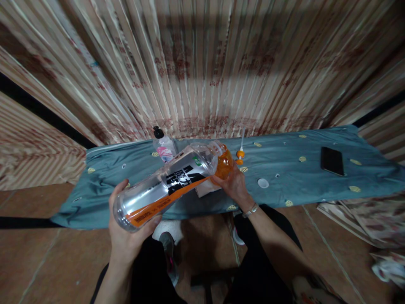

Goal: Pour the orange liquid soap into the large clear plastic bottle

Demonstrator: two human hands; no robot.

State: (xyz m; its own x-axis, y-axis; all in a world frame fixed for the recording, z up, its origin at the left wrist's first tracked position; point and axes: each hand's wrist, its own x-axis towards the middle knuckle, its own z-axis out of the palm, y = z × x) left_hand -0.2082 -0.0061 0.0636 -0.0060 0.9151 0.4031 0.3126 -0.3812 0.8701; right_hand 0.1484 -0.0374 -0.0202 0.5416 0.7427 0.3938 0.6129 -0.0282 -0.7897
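Striped curtains (205, 63) with red marks hang behind a long desk (278, 164), seen from the head camera. Blue-green cloth (303, 179) with yellow spots covers the desk.

Both hands are full. The left hand (126, 242) is wrapped around the bottom end of a big clear bottle (164, 192) with a silver and orange label. The right hand (236, 183) grips a small orange container (224, 164) at the bottle's other end. Both are held up over the front of the desk. The big bottle leans, with its top end right by the container. I cannot tell if they touch. Maybe the left hand holds the bottom to keep such a long bottle steady.

The label hides most of the inside, so I cannot tell what is in the big bottle. I also cannot tell if the orange is the container's wall or something in it.

An orange pump top (240, 157) with a thin tube lies near the right hand, pointing at the curtains. A black-capped bottle (165, 150) stands behind the big one. A white disc (263, 183) and a black flat thing (331, 160) lie to the right.
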